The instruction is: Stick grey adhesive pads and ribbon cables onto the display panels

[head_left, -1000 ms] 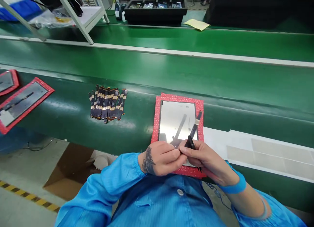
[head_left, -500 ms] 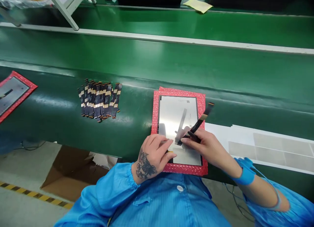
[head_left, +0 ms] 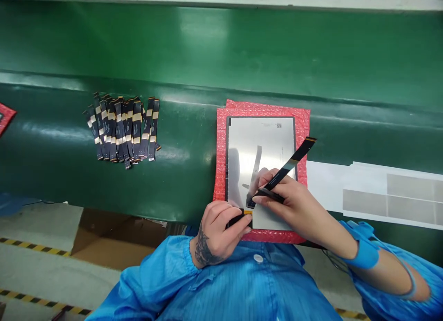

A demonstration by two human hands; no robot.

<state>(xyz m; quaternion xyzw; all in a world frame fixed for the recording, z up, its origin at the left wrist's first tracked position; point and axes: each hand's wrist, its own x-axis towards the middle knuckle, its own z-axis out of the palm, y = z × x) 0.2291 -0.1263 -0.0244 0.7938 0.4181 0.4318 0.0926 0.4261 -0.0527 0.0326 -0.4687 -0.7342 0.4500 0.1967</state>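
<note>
A silver panel (head_left: 261, 141) lies on a red foam mat (head_left: 221, 173) at the near edge of the green belt. My right hand (head_left: 287, 203) pinches a long black flex cable (head_left: 289, 164), which slants up to the right while its lower end touches the panel. My left hand (head_left: 218, 231) is curled at the panel's near left corner. Its fingertips pinch a small black and orange tab (head_left: 242, 215) there.
A fanned pile of several black flex cables (head_left: 121, 127) lies on the belt (head_left: 221, 48) to the left. White sheets (head_left: 374, 189) lie to the right of the mat. A corner of another red mat (head_left: 5, 115) shows at far left. A cardboard box (head_left: 114, 233) sits on the floor below.
The view has tilted down and closer. My right hand lowered the cable's end onto the panel. My left hand moved from the cable to the panel's near left corner.
</note>
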